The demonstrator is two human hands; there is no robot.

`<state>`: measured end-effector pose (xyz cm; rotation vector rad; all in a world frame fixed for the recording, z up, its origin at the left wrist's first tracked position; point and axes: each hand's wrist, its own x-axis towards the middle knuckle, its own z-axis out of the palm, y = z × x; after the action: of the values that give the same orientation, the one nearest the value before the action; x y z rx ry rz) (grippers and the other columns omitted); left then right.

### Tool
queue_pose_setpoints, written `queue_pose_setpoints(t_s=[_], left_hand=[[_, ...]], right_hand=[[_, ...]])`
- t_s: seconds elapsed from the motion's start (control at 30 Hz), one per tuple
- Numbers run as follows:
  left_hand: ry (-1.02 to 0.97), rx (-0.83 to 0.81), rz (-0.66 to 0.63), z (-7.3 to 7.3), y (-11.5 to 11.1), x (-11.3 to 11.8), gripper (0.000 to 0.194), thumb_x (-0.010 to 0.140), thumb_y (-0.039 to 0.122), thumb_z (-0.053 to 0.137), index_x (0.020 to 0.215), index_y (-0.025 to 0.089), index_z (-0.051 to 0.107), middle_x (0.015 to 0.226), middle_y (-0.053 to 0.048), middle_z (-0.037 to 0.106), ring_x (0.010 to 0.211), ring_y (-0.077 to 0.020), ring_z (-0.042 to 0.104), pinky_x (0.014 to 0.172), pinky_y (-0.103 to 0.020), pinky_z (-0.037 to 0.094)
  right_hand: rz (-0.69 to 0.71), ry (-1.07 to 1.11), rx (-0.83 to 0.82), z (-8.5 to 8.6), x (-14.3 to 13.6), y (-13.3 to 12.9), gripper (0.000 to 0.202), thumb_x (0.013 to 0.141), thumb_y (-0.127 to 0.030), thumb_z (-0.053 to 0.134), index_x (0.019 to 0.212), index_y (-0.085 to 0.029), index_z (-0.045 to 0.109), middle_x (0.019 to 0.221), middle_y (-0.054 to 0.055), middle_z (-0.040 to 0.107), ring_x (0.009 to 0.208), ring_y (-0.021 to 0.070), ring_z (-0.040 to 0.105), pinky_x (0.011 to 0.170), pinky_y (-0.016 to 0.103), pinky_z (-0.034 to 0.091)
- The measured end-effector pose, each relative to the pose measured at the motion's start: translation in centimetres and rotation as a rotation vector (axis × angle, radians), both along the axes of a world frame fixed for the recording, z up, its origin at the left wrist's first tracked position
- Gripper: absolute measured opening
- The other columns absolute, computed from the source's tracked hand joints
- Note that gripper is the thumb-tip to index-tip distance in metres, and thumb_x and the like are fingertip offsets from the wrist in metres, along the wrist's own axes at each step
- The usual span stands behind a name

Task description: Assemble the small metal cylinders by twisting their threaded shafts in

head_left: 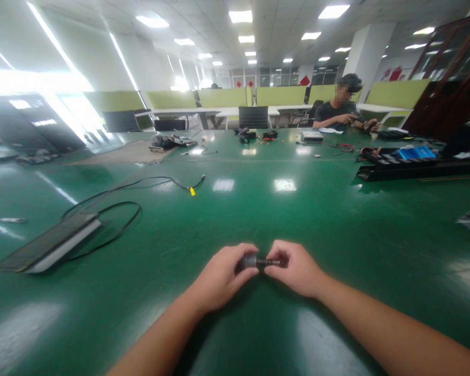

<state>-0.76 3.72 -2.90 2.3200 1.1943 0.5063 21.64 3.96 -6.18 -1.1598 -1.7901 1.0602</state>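
Observation:
A small dark grey cylinder (250, 261) lies sideways between my hands, low over the green table. My left hand (219, 277) is closed around it, thumb below and fingers above. From its right end runs a thin dark ribbed shaft (262, 262), which my right hand (300, 269) pinches between thumb and fingers. Cylinder and shaft are in line and appear joined. Their exact kind is too small and blurred to tell, and my fingers hide both outer ends.
A flat dark panel-like device (47, 243) and a black cable (137, 183) with a yellow tag (192, 191) lie to the left. A long black rail (411, 171) is at the right. Across the green table (227, 214) sits another person (332, 117), near scattered parts.

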Motion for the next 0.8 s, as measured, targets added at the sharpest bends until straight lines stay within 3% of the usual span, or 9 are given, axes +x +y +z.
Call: queue_pose_setpoints(t_s=[0.8], left_hand=[[-0.029, 0.004, 0.024, 0.05, 0.26, -0.33, 0.032, 0.093, 0.037, 0.056, 0.123, 0.026, 0.057, 0.118, -0.006, 0.065, 0.105, -0.0226, 0.06, 0.092, -0.036, 0.049]], right_hand=[[-0.046, 0.028, -0.014, 0.08, 0.22, 0.14, 0.009, 0.072, -0.016, 0.071, 0.075, -0.018, 0.062, 0.066, -0.003, 0.061, 0.062, 0.0129, 0.054, 0.06, 0.023, 0.041]])
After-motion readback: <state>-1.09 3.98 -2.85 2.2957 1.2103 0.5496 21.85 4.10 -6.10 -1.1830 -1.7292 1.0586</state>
